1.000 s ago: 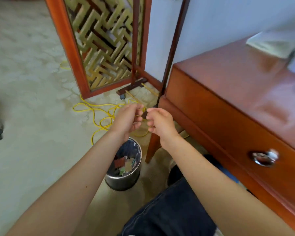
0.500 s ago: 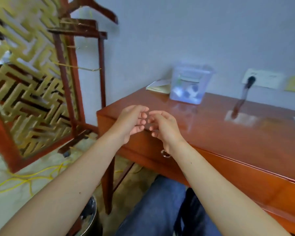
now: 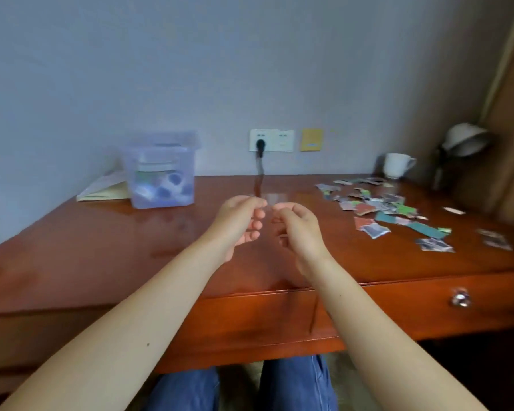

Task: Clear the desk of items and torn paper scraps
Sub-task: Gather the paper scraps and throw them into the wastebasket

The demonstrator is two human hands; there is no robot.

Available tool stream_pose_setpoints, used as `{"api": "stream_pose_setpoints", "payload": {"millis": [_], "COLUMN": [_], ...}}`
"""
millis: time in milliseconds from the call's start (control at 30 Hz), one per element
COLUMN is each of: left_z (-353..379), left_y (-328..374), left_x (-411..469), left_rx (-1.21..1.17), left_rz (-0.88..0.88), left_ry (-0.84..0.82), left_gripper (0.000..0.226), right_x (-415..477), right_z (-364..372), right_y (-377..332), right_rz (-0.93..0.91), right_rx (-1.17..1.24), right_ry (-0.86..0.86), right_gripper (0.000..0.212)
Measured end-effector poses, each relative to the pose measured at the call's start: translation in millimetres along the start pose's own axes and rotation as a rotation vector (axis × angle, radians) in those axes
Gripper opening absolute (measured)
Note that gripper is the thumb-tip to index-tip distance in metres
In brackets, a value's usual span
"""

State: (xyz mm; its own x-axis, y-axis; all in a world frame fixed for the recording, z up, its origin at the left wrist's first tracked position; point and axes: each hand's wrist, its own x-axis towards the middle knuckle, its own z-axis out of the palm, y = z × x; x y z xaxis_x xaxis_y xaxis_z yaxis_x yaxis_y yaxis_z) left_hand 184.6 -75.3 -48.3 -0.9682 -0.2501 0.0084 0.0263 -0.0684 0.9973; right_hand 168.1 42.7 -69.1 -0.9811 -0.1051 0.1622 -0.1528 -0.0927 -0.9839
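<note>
Two bare hands hover side by side over the middle of the reddish wooden worktop (image 3: 101, 247). The left hand (image 3: 241, 221) and the right hand (image 3: 297, 229) are close together but not touching, their fingers loosely curled inward with nothing visible in either. Many torn paper scraps (image 3: 383, 209) lie scattered on the worktop in the right half of the frame, well apart from both hands. Behind them, near the wall, stands a white cup (image 3: 396, 165), with a desk lamp (image 3: 465, 140) at the far right. Left of centre, a clear plastic box (image 3: 161, 173) with blurred contents sits near the wall, with a pale booklet (image 3: 107, 188) just beside it on its left. At centre, above the worktop's back edge, a wall socket (image 3: 276, 140) carries a black plug (image 3: 260, 144), and a yellow note (image 3: 311, 140) hangs next to it.
</note>
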Motion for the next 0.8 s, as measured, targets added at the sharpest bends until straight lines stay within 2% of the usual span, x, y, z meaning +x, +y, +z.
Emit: {"api": "stream_pose_setpoints", "payload": {"millis": [200, 367, 533, 800], "left_z": [99.4, 169.5, 227.0, 280.6], "left_y": [-9.5, -20.0, -37.1, -55.1], "left_x": [39.1, 80.6, 135.5, 204.8], "left_rx": [0.045, 0.103, 0.216, 0.461], "left_rz": [-0.032, -0.034, 0.009, 0.114], "left_ry": [-0.197, -0.288, -0.351, -0.470], "left_gripper": [0.011, 0.014, 0.016, 0.016], "right_x": [32.1, 73.8, 130.2, 211.6], "right_z": [-98.5, -163.6, -216.7, -279.1], "right_y": [-0.1, 5.8, 12.6, 32.7], "right_rz": [0.008, 0.043, 0.050, 0.190], "right_rx": [-0.112, -0.234, -0.371, -0.689], "right_ry": [0.221, 0.306, 0.308, 0.207], "right_gripper": [0.016, 0.014, 0.012, 0.027]}}
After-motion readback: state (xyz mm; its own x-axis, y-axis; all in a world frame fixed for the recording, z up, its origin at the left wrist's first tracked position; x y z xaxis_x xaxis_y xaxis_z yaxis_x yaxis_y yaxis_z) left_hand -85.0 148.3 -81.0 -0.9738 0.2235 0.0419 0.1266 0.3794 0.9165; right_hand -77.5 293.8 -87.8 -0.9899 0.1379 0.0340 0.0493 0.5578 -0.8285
